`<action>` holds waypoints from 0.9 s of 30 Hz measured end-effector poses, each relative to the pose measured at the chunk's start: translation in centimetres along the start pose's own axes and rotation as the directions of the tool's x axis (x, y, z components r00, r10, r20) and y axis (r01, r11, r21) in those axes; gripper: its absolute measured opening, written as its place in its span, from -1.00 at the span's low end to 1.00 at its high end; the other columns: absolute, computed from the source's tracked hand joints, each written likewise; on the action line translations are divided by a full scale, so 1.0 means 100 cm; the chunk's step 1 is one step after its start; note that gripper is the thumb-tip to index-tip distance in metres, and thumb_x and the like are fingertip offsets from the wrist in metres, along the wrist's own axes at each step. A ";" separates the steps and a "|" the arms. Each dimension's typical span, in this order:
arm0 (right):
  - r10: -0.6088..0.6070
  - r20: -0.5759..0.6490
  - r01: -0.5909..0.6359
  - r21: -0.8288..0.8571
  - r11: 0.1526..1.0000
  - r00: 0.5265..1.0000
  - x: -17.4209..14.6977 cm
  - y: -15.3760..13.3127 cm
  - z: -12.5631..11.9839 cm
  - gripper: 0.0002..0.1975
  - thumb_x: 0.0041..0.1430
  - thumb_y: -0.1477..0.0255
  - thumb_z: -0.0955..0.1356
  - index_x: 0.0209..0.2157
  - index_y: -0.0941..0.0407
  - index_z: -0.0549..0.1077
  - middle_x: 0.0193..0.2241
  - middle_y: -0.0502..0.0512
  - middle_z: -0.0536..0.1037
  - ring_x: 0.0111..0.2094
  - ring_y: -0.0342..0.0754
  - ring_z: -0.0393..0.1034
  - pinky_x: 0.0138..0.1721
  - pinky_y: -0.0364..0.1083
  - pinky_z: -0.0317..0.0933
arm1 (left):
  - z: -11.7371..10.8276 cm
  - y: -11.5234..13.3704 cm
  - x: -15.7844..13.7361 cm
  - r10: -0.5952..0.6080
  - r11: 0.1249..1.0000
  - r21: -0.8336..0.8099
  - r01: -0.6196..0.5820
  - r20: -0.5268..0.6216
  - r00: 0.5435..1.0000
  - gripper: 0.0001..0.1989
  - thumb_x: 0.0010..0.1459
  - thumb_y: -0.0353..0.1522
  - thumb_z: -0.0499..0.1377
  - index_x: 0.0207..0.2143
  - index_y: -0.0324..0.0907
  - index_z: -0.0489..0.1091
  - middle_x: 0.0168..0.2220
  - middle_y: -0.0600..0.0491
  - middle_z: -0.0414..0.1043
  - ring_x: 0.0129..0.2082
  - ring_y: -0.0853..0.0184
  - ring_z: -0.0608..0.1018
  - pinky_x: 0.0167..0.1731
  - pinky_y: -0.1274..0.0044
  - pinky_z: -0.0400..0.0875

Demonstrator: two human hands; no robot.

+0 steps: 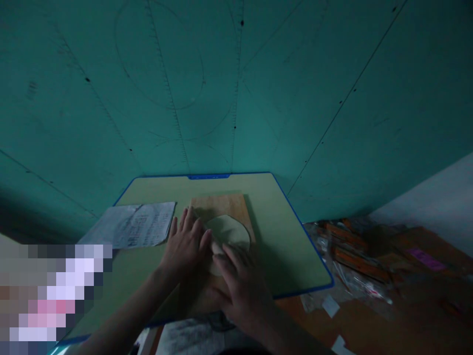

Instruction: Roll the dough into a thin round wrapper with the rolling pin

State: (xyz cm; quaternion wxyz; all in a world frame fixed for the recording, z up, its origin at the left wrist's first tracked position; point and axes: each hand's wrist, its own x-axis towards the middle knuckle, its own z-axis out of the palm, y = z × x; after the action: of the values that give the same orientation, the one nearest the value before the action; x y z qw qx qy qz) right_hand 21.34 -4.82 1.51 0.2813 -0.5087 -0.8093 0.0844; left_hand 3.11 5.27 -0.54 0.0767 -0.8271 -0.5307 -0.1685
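Note:
A flat, pale round sheet [229,230], dough or clay, lies on a wooden board [221,201]. Across its left part runs a short pale rod like a rolling pin [216,246], slanting from upper left to lower right and mostly covered by my hands. My left hand [187,242] rests over its far end, fingers stretched and spread, thumb near the rod's middle. Over the near end, the fingers of my right hand [238,278] lie close together and bend onto the rod, with the thumb held apart. The palms' undersides are hidden.
The board stands on a pale green tabletop [295,246] with a blue rim, against a green wall [281,108]. Printed sheets [148,227] lie left of the board. On the floor at right are plastic-wrapped wooden pieces [354,261], a cardboard box [417,256] and paper scraps [330,305].

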 end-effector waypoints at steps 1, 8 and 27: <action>-0.002 0.001 0.002 -0.021 1.000 1.000 0.004 0.001 0.002 -0.51 0.27 0.35 0.38 0.21 0.12 0.34 0.18 0.28 0.42 0.16 0.23 0.33 0.18 0.23 0.27 | 0.001 0.001 0.003 0.013 1.000 -0.007 -0.013 0.004 1.000 -0.49 0.39 -0.11 -0.12 0.01 -0.28 0.42 0.33 -0.37 0.17 0.37 -0.15 0.17 0.20 -0.07 0.20; 0.054 0.029 -0.048 -0.194 0.980 0.998 0.032 0.063 -0.008 -0.50 0.32 0.57 0.19 0.25 0.17 0.34 0.21 0.27 0.42 0.27 0.11 0.23 0.31 0.14 0.10 | 0.007 -0.023 0.030 0.126 0.992 -0.027 -0.125 0.034 0.991 -0.49 0.38 -0.09 -0.11 0.07 -0.22 0.42 0.23 -0.25 0.37 0.33 -0.08 0.27 0.23 -0.01 0.18; -0.051 0.148 0.078 -0.182 0.980 0.988 0.008 0.081 -0.024 -0.39 0.41 0.26 0.22 0.37 0.22 0.12 0.36 0.31 0.18 0.39 0.13 0.00 0.35 0.22 0.03 | -0.018 0.015 -0.058 0.185 0.983 0.011 -0.185 -0.075 0.980 -0.35 0.34 -0.02 -0.09 0.30 -0.24 0.17 0.29 -0.25 0.29 0.31 0.00 0.32 0.22 0.13 0.31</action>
State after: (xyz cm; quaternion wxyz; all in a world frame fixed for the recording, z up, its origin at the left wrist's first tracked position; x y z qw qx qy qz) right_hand 28.67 -0.71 0.33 0.1763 -0.4991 -0.8477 0.0350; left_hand 1.93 -0.81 -0.89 0.1139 -0.8657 -0.4486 -0.1907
